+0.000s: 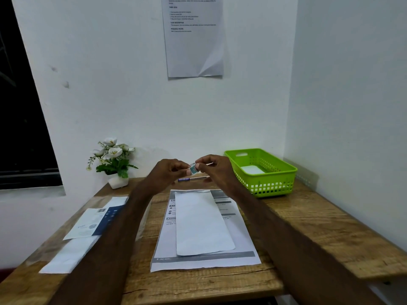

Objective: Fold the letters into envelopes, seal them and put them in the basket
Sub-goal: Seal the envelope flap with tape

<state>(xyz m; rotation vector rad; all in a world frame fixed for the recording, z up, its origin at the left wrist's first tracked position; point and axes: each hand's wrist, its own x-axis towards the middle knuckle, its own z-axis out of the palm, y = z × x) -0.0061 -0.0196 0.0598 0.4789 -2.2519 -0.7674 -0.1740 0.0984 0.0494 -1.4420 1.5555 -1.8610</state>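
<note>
Both hands are up over the table, the left hand (169, 170) and right hand (212, 169) each pinching a small teal piece (193, 169), likely a sticker or tape for sealing. Below the fingers lies a white envelope (201, 225) on a printed letter (240, 243), apparently not yet sealed. Right of the fingers, the green basket (284, 170) already holds something white, so I'd judge the job partway.

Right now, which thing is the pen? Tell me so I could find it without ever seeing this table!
Start at the green basket on the wooden table by the right wall. Look left, toward the white flower pot: the pen lies flat between them, below the raised hands. It is the only thin stick there, with a blue end.
</note>
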